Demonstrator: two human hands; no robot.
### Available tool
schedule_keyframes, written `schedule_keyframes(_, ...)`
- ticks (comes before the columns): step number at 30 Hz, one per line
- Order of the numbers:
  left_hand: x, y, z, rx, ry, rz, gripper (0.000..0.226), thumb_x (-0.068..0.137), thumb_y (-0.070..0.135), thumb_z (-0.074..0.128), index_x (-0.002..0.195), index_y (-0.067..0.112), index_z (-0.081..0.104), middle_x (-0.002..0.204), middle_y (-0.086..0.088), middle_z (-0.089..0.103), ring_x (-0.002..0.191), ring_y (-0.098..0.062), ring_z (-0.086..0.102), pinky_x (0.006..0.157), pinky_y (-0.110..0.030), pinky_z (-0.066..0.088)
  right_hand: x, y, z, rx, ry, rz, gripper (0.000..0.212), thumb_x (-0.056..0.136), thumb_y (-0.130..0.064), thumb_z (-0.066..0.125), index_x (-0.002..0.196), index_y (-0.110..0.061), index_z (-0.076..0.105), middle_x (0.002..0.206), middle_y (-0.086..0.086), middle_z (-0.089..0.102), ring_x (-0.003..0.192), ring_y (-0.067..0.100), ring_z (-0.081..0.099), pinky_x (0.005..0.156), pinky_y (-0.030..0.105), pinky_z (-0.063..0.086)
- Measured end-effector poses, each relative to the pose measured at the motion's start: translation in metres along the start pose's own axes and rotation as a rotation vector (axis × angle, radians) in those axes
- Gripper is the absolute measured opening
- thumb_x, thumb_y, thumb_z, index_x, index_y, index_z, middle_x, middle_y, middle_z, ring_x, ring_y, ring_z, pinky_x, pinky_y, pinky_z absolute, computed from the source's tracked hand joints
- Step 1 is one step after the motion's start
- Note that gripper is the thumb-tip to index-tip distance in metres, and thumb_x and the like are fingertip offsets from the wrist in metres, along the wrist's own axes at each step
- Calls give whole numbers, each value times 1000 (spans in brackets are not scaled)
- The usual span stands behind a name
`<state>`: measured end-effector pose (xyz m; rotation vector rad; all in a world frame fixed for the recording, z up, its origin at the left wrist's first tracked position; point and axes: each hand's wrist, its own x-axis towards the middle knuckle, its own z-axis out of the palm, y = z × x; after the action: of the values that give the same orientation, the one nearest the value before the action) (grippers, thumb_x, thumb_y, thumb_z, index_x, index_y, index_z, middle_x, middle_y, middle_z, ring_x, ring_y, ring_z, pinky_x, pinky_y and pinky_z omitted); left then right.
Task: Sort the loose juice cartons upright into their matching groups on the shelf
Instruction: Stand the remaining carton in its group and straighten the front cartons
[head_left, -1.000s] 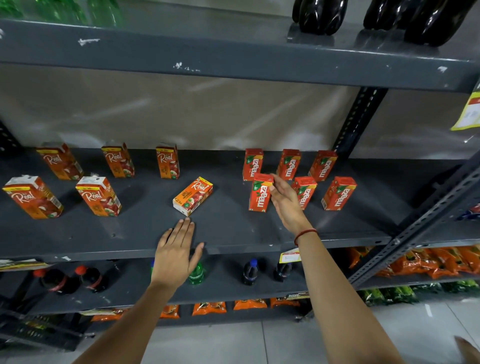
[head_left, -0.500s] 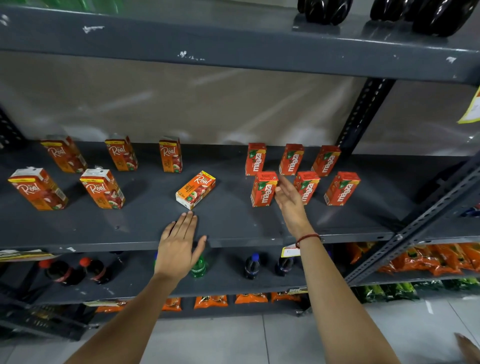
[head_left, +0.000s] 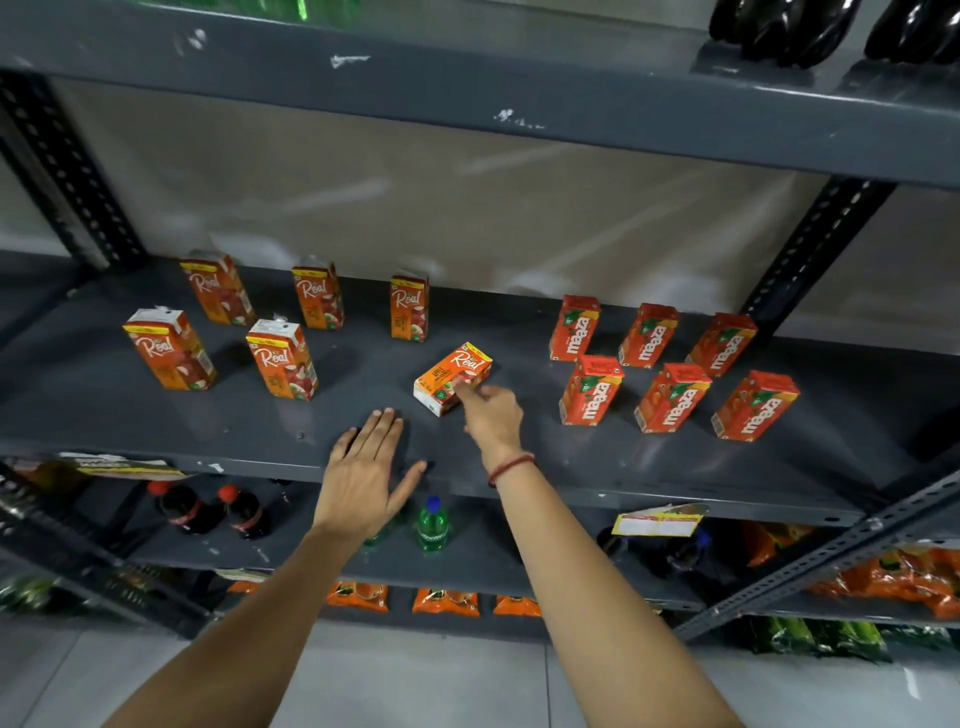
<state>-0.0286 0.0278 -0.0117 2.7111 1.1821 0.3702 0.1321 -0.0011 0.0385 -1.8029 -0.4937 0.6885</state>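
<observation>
One Real carton (head_left: 451, 376) lies flat on its side in the middle of the grey shelf (head_left: 649, 467). My right hand (head_left: 491, 415) reaches over its near right corner, fingertips touching it without closing around it. My left hand (head_left: 366, 473) rests flat and open on the shelf's front edge, just left of the lying carton. Several Real cartons (head_left: 280, 358) stand upright at the left. Several red Maaza cartons (head_left: 592, 389) stand upright in two rows at the right.
An upper shelf (head_left: 467, 88) overhangs with dark bottles (head_left: 779, 26) at its right. Below the working shelf stand cola bottles (head_left: 187, 512) and a green bottle (head_left: 432, 525). A slanted steel upright (head_left: 810, 249) rises behind the Maaza group. Orange packets (head_left: 447, 600) line the lowest shelf.
My right hand left the front Maaza carton, which stays upright, and moved left onto the lying Real carton. My left hand stayed on the shelf edge. The camera shifted right.
</observation>
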Motion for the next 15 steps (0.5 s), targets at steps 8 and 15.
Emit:
schedule_keyframes(8, -4, -31, -8, 56, -32, 22, 84, 90, 63, 8, 134, 2, 45, 141, -16, 46, 132, -28, 40, 108, -45, 32, 22, -22, 46, -119, 48, 281, 81, 68, -44, 77, 129, -5, 42, 131, 15, 42, 118, 34, 50, 98, 43, 46)
schedule_keyframes(15, -4, -36, -4, 48, -23, 30, 80, 90, 62, 12, 134, 3, 45, 141, -15, 47, 132, -27, 41, 109, -44, 30, 33, -26, 56, -119, 1, 272, 82, 62, -31, 85, 128, -5, 44, 131, 16, 52, 115, 34, 56, 94, 45, 51)
